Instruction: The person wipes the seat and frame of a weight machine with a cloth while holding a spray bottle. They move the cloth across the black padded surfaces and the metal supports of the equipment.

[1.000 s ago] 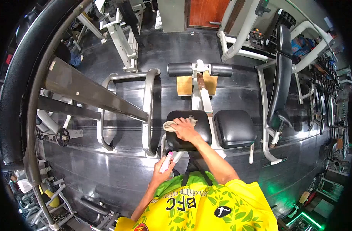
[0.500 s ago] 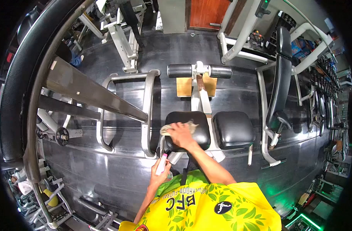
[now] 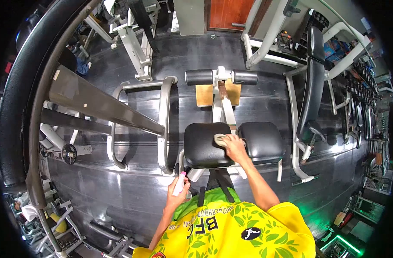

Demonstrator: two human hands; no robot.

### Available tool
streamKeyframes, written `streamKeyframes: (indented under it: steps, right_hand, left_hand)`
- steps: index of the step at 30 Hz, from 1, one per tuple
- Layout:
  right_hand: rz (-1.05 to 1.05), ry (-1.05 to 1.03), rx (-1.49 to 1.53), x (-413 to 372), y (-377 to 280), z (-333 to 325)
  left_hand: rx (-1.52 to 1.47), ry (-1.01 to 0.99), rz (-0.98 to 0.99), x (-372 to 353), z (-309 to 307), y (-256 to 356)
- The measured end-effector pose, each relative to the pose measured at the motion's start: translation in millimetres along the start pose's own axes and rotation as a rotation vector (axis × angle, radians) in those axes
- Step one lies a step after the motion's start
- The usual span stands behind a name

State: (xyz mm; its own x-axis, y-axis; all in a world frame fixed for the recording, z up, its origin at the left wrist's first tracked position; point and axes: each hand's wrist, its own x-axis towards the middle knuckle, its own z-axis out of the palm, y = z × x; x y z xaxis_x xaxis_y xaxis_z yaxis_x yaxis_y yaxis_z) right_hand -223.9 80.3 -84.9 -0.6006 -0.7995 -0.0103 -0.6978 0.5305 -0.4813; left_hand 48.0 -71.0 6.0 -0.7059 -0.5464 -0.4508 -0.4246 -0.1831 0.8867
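My right hand (image 3: 235, 148) is closed on a pale folded cloth (image 3: 220, 139), against the right part of a black padded seat (image 3: 203, 150). A second black pad (image 3: 262, 144) lies just to the right of that hand, past the white frame bar. Low in front of my body, my left hand (image 3: 176, 198) is wrapped round a bottle (image 3: 179, 184) that looks like a spray bottle, white with a pink top. It stays below the seat's near left corner, apart from the pad.
Black foam rollers (image 3: 199, 78) and a wooden plate (image 3: 204, 95) sit at the bench's far end. A thick grey metal beam (image 3: 102, 109) crosses the left side. On the right stands an upright padded bench (image 3: 311, 99). Dark mats (image 3: 183, 56) cover the floor.
My right hand and the cloth have moved right across the seat, from its left part to its right edge. My left hand with the bottle has hardly moved.
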Motion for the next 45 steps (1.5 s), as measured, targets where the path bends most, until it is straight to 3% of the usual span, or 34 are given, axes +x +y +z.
streamKeyframes:
  steps: [2,5,6,8,11,14,17,20,24,29,30,32,36,41,45]
  right_hand:
    - [-0.068,-0.049,-0.093,15,-34,17]
    - [-0.207,-0.119,0.031,33,-98,38]
    - [-0.305,-0.026,-0.035,32,-112,50]
    - [-0.332,-0.097,-0.043,31,-124,61]
    - [-0.335,-0.182,0.043,16,-102,35]
    - [-0.308,-0.27,-0.097,-5,-60,2]
    - [-0.049,-0.182,-0.088,-21,0,-16]
    - [0.06,-0.117,-0.035,-36,21,-19]
    - [-0.07,-0.07,-0.101,-27,-34,1]
    - [-0.267,-0.014,0.038,11,-116,59]
    - [-0.276,-0.145,-0.068,20,-135,61]
    - [-0.299,-0.089,-0.069,18,-139,65]
    - [-0.426,-0.08,-0.027,-7,-113,32]
    - [-0.458,-0.243,-0.102,-37,-45,-10]
    - [-0.318,-0.185,-0.088,-36,-3,-29]
  left_hand:
    - [0.002,0.009,0.011,-2,-2,1]
    - [0.013,0.017,0.031,0,-3,2]
    - [0.022,0.021,0.041,1,-2,3]
    - [0.021,0.013,0.042,2,-1,7]
    - [0.026,0.007,0.038,4,1,11]
    - [0.028,-0.006,0.061,5,-1,6]
    - [0.023,-0.007,0.081,2,-6,5]
    - [0.028,-0.006,0.074,-1,-11,5]
    - [0.069,-0.006,0.064,-4,-19,8]
    - [0.069,0.0,0.049,-2,-21,8]
    - [0.071,0.004,0.064,-1,-21,10]
    - [0.101,0.009,0.061,1,-21,12]
    - [0.096,-0.006,0.08,3,-20,15]
    - [0.054,-0.024,0.121,7,-19,2]
    - [0.04,-0.037,0.153,15,-14,3]
